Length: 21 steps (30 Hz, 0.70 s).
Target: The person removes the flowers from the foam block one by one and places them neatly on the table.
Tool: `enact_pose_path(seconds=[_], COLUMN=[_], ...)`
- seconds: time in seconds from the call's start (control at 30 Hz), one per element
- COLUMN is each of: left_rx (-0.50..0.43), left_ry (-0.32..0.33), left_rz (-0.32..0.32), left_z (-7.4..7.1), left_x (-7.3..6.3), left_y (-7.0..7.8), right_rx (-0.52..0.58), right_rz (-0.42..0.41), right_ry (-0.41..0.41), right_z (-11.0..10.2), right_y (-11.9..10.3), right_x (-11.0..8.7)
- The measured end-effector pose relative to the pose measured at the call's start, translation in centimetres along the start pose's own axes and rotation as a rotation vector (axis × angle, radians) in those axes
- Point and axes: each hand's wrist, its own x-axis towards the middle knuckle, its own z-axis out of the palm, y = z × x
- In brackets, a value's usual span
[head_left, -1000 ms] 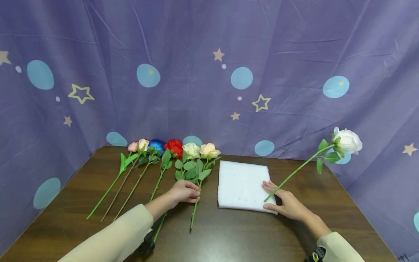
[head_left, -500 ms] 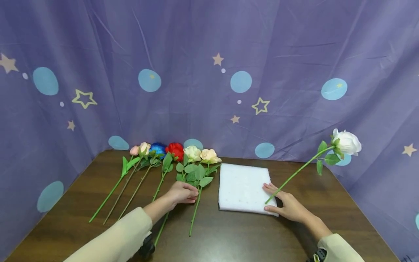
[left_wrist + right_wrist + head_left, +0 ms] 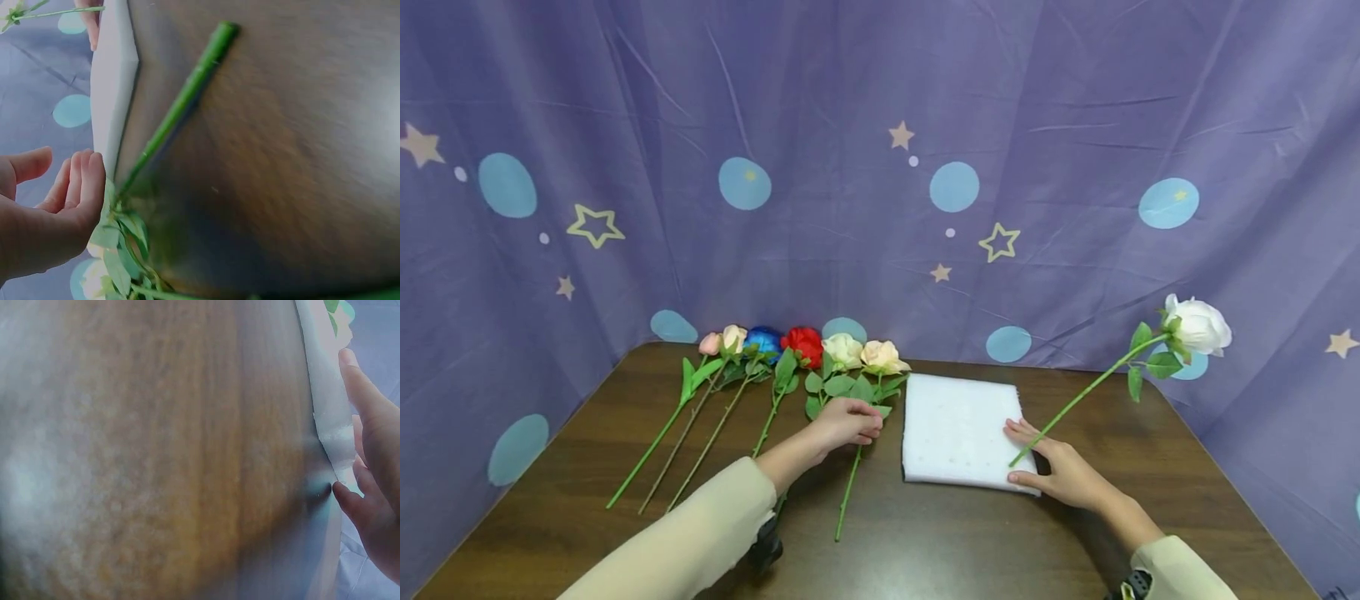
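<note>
My left hand (image 3: 847, 423) hovers over the stem of the cream-peach rose (image 3: 883, 357). In the left wrist view a gap shows between its thumb and loosely bent fingers, and the green stem (image 3: 178, 109) lies apart from them. My right hand (image 3: 1066, 473) rests on the right edge of the white foam block (image 3: 958, 425), fingers spread; the right wrist view shows the thumb and fingers (image 3: 359, 387) along its edge. A white rose (image 3: 1198, 327) leans far to the right, its stem end at the foam's right side beside that hand. Whether the stem enters the foam cannot be told.
Left of the foam, several artificial flowers lie side by side: a white rose (image 3: 842, 351), a red rose (image 3: 802, 346), a blue rose (image 3: 763, 342), a pale peach one (image 3: 733, 337) and a pink bud (image 3: 709, 343). A purple patterned curtain (image 3: 865, 100) hangs behind the wooden table (image 3: 910, 542).
My left hand has moved slightly up and right along the cream-peach rose's stem, and its fingers have come away from the stem. The right hand and leaning white rose stay in place.
</note>
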Motion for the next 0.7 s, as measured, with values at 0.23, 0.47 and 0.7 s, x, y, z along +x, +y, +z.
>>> enact_pose_path(seconds=[0.23,0.47,0.7], left_rx=[-0.015,0.002,0.011], left_ry=[-0.013,-0.026,-0.048], left_rz=[0.049,0.080,0.130], left_z=[2.4,5.5,9.4], left_x=[2.0,4.0,5.5], left_y=[1.2,2.5,4.1], right_rx=[0.008,0.016,0.021], right_rz=[-0.001,0.008,0.000], right_ry=[-0.003,-0.013,0.000], right_z=[0.1,0.0,0.0], right_y=[0.1,0.2,0.3], right_x=[-0.1,0.0,0.1])
